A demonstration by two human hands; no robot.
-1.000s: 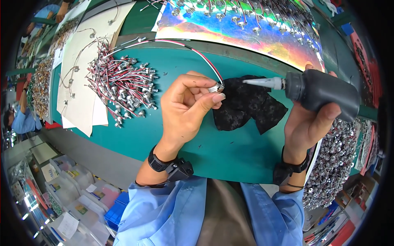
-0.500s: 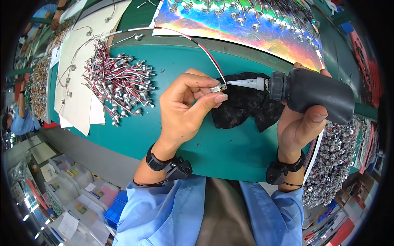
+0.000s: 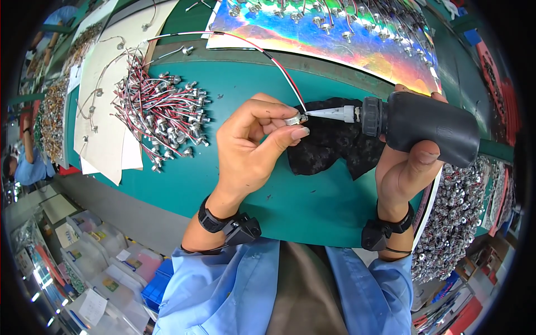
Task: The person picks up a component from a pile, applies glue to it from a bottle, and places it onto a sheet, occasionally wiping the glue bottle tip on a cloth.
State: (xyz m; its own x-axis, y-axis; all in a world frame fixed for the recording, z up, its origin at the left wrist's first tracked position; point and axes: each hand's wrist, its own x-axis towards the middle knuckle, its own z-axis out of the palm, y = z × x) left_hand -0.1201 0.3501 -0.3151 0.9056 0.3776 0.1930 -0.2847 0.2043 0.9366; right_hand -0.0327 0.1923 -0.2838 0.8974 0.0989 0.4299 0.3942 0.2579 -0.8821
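Between the thumb and fingers of my left hand (image 3: 254, 145) is a small round metal component (image 3: 295, 119), with red and white wires (image 3: 285, 72) arching up and away to the left. My right hand (image 3: 407, 167) grips a black squeeze bottle (image 3: 432, 128) lying sideways. Its pale tapered nozzle (image 3: 332, 114) points left, the tip at the component's wired end; whether they touch I cannot tell. Beneath the nozzle a crumpled black cloth (image 3: 329, 148) lies on the green mat (image 3: 301, 201).
Left of my hands lies a pile of wired metal components (image 3: 167, 114), partly on cream card (image 3: 103, 106). A shiny rainbow sheet (image 3: 312, 44) at the back carries more wired parts. Many metal parts (image 3: 452, 223) are heaped at right. Clear plastic boxes (image 3: 100, 251) stand lower left.
The bottle in my right hand has shifted slightly left, bringing its nozzle tip closer against the component. The wire's arch has risen a little. My left hand stays nearly still.
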